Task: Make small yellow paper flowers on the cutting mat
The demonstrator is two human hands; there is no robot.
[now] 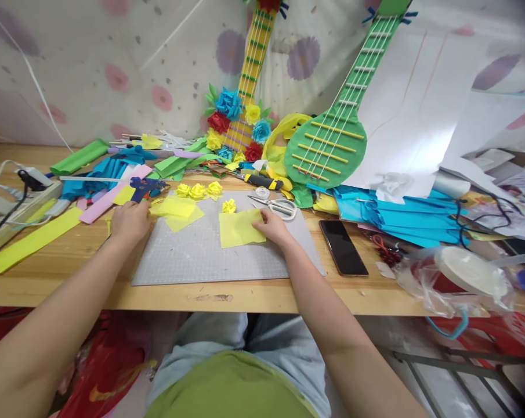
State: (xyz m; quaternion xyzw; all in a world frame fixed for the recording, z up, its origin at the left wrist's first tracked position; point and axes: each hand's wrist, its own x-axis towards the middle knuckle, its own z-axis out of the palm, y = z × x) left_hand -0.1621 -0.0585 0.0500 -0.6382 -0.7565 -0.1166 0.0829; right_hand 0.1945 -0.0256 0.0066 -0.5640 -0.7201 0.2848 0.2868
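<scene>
A square of yellow crepe paper (240, 229) lies on the grey cutting mat (192, 258), and my right hand (273, 226) pinches its right edge between thumb and fingers. To the left, my left hand (130, 222) is closed at the handle of a dark blue glue gun (145, 187), whose nozzle points right; its fingertips are partly hidden. Between the hands, more yellow paper pieces (179, 213) overlap on the mat. Small yellow paper flowers (198, 191) sit in a row behind them, and a single yellow flower (229, 206) stands just behind the square.
White-handled scissors (283, 208) and a tape roll (262, 193) lie at the mat's back. A phone (343, 247) is to the right, beside blue crepe paper (401, 215). Two paper instruments, one green (327, 148), lean on the wall. A power strip (22, 217) is far left.
</scene>
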